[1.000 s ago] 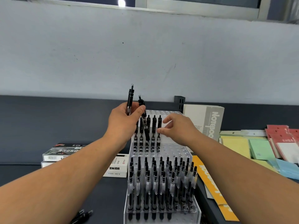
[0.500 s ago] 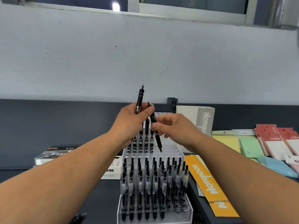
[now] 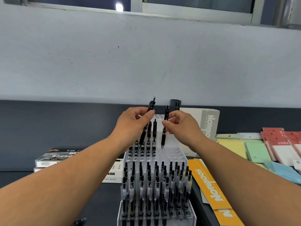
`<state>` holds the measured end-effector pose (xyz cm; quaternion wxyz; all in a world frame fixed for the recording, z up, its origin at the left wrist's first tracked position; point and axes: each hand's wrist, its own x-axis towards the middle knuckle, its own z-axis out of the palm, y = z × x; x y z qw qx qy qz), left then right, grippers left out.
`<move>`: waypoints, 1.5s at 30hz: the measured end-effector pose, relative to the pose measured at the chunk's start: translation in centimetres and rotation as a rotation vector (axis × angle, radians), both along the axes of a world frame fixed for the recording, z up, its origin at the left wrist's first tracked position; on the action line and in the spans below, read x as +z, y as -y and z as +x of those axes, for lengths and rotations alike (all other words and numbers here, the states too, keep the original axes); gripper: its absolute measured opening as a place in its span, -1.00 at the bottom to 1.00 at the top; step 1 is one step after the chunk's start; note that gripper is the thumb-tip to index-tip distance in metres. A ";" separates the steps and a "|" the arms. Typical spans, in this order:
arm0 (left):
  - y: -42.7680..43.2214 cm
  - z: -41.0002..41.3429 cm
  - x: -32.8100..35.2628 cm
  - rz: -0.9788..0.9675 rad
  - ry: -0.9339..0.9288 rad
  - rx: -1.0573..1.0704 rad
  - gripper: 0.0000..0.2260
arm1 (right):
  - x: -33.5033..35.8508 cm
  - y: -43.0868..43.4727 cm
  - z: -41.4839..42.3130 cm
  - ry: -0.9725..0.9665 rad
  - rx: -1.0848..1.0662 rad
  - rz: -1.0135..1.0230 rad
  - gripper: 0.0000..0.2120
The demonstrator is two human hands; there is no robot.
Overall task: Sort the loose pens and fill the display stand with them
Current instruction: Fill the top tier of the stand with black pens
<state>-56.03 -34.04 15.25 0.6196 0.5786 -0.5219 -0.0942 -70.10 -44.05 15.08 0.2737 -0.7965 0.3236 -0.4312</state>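
two bare arms fill the lower part of the view. the left forearm [image 3: 65, 185] is uncovered skin from the lower left edge up to the wrist. the right forearm [image 3: 244, 176] is the same from the lower right edge. both look broad near the camera and taper toward the wrists (the wide lens swells whatever is close). the left hand [image 3: 132, 126] shows its back and thumb side, with smooth knuckles and bare fingers. the right hand [image 3: 182, 126] shows its back too, fingers bare. finer skin detail is too blurred to tell.
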 end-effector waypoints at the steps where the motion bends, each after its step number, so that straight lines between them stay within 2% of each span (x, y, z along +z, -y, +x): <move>1: 0.0 0.0 0.1 0.002 0.006 -0.015 -0.77 | 0.0 0.2 0.0 -0.011 -0.010 -0.003 -0.81; 5: 0.6 -0.4 0.5 0.016 0.156 0.022 -0.85 | 0.0 0.8 -0.4 -0.056 -0.051 -0.016 -0.79; 10: 1.3 -0.7 0.2 0.105 0.367 0.142 -0.73 | -0.6 1.3 -0.7 -0.106 -0.035 0.022 -0.79; 12: 1.7 -0.7 -0.1 0.148 0.409 0.156 -0.69 | -1.0 1.5 -0.7 -0.153 -0.028 0.024 -0.80; 17: 2.2 -1.1 0.2 0.182 0.538 0.169 -0.76 | -1.4 2.2 -0.8 -0.279 -0.007 0.023 -0.83; 30: 3.0 -1.9 1.4 0.340 0.796 0.171 -0.74 | -1.3 2.7 -0.9 -0.296 0.016 0.007 -0.81; 33: 3.1 -1.8 1.7 0.315 0.791 0.162 -0.90 | -1.1 2.6 -1.0 -0.314 0.029 0.011 -0.80; 38: 3.4 -1.4 1.9 0.337 0.819 0.169 -0.85 | -0.6 2.3 -1.3 -0.318 0.032 0.012 -0.83; 45: 2.9 -0.5 1.3 0.228 0.664 0.210 -0.89 | -0.6 2.2 -1.2 -0.289 0.035 0.014 -0.88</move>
